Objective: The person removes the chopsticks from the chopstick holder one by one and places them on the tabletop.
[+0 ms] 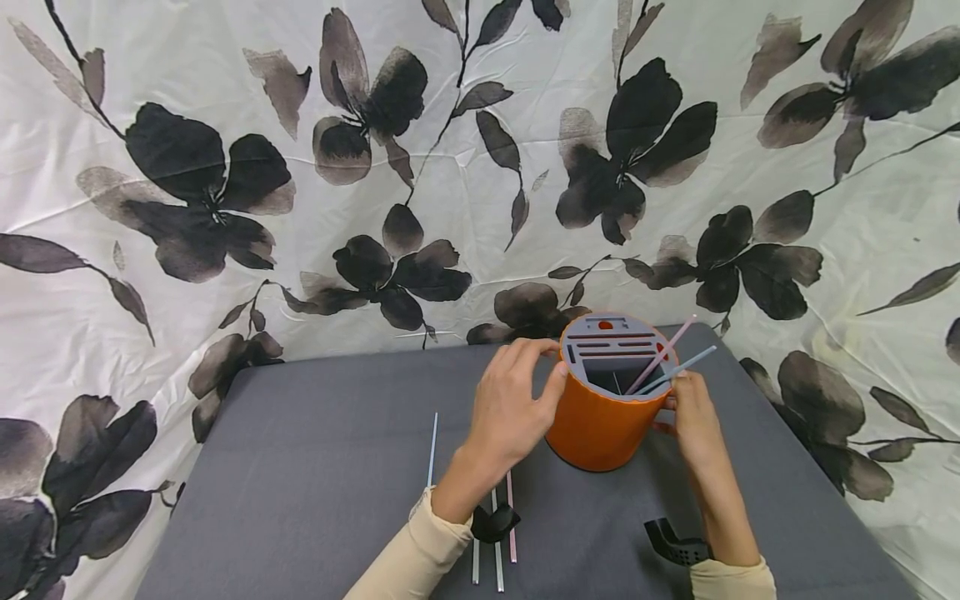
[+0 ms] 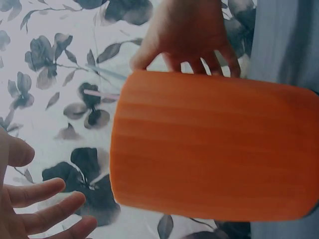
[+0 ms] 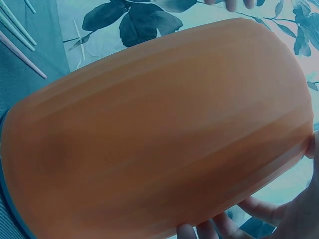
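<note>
An orange round holder [image 1: 600, 433] stands upright on the table, its grey slotted insert [image 1: 609, 342] facing up. A pink straw-like stick [image 1: 681, 332] and a blue straw-like stick [image 1: 699, 358] lean out of its large front compartment toward the right. My left hand [image 1: 510, 404] is beside the holder's upper left rim, fingers spread; in the left wrist view, those fingers [image 2: 47, 191] are apart from the orange wall. On the right side, my right hand [image 1: 697, 417] touches the holder with extended fingers and its thumb near the rim. The lower ends of both sticks are inside the holder.
Several thin sticks lie on the grey table [image 1: 337, 467] near my left forearm, among them a blue stick [image 1: 432, 450] and a pink stick [image 1: 512, 542]; my forearm partly covers them. A floral cloth [image 1: 480, 167] hangs behind the table.
</note>
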`<state>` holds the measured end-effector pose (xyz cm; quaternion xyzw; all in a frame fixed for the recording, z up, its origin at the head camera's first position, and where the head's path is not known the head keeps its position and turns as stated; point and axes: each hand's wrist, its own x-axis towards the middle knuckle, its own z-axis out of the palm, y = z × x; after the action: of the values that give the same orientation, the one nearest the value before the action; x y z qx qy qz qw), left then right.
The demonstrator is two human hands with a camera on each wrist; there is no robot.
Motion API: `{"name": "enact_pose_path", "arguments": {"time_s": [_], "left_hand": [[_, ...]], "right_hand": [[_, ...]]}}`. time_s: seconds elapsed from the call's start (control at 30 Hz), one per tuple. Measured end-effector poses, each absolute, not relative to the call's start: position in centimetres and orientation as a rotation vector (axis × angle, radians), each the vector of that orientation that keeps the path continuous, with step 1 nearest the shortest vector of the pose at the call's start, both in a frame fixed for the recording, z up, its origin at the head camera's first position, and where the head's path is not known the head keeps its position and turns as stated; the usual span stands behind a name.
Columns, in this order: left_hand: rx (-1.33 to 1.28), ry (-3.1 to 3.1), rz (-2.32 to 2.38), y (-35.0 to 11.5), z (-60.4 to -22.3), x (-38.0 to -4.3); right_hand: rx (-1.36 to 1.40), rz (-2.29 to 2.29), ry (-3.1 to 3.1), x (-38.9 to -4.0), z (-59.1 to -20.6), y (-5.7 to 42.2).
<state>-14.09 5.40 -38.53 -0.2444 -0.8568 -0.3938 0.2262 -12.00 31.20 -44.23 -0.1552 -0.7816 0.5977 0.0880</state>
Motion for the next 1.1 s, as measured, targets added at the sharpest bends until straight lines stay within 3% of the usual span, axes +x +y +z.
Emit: {"name": "enact_pose_path", "arguments": {"time_s": [0.73,1.1], "left_hand": [[-0.927,-2.474,-1.141,11.3,-36.8,-16.8],[-1.023,-2.607,-0.908,14.0,-36.9,-17.9]], "right_hand": [[-0.475,1.764,-2.341,-12.8,-44.2,31.3],[-0.436,1.742,-2.368,-12.7,-44.3,31.4]]}}
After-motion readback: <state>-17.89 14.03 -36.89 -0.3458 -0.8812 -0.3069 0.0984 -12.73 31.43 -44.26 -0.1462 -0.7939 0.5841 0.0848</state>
